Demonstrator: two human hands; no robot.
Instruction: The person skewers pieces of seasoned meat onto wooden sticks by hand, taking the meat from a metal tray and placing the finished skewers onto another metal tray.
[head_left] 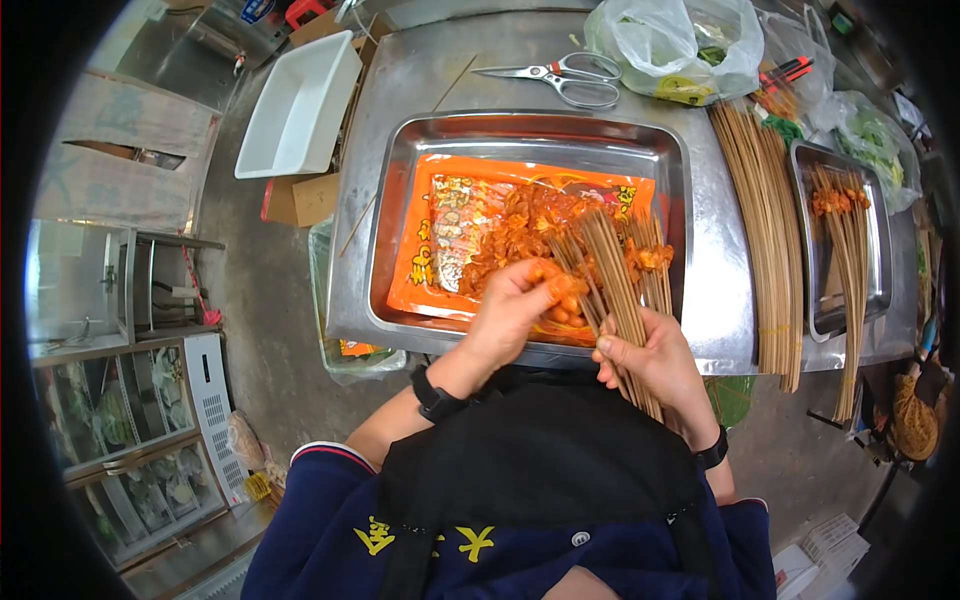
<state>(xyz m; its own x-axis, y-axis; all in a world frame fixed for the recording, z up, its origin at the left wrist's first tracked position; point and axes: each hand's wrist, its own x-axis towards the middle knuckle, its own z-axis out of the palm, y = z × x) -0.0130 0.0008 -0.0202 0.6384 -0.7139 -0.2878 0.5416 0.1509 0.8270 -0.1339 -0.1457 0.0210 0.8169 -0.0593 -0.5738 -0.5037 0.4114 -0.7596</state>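
Observation:
My right hand (pixel 655 365) is wrapped round a bundle of thin bamboo skewers (pixel 615 270), which slants over the near right side of a steel tray (pixel 688 200). Beside the bundle, my left hand (pixel 520 310) has its sauce-covered fingers curled and pinched; what they hold is hidden. An orange printed bag (pixel 415 250) lies in the tray, with red marinated meat pieces (pixel 520 225) heaped on it. Several skewers with meat on their ends (pixel 655 258) rest at the tray's right side.
Scissors (pixel 560 76) lie beyond the tray on the steel table (pixel 420 70). A long skewer bundle (pixel 765 250) and a smaller tray (pixel 880 270) with loaded skewers (pixel 845 210) are at right. Plastic bags (pixel 680 45) stand far right; a white bin (pixel 300 105) is at left.

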